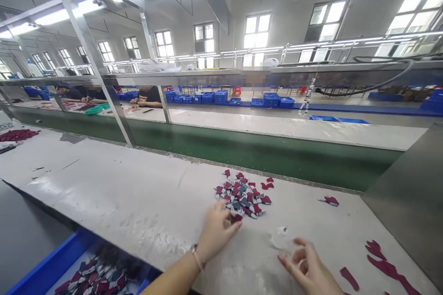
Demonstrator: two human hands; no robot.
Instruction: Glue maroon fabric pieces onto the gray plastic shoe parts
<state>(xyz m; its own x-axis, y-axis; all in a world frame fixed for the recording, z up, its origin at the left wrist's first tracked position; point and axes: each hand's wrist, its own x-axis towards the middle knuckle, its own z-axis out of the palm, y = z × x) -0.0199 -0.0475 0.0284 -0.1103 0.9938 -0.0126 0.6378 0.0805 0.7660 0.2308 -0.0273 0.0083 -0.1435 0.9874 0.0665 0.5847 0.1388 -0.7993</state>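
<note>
A pile of small maroon, white and dark grey pieces point(242, 191) lies on the white worktable. At the near edge of this pile, my left hand point(218, 228) is closed with thumb and fingers around a small maroon piece point(238, 217). My right hand point(306, 265) hovers to the right, thumb and fingers apart and curved, with nothing visible between them. Just beyond its fingertips sits a small whitish, partly see-through round item point(281, 237) with a dark tip; what it is I cannot make out.
Flat maroon cut-outs point(382, 265) lie at the right, and one maroon-and-white piece point(331, 201) sits apart. A blue bin point(51, 262) of similar pieces stands below the table's near edge. Beyond the table run a green conveyor belt point(221, 147) and a metal frame post point(93, 55). Co-workers sit far left.
</note>
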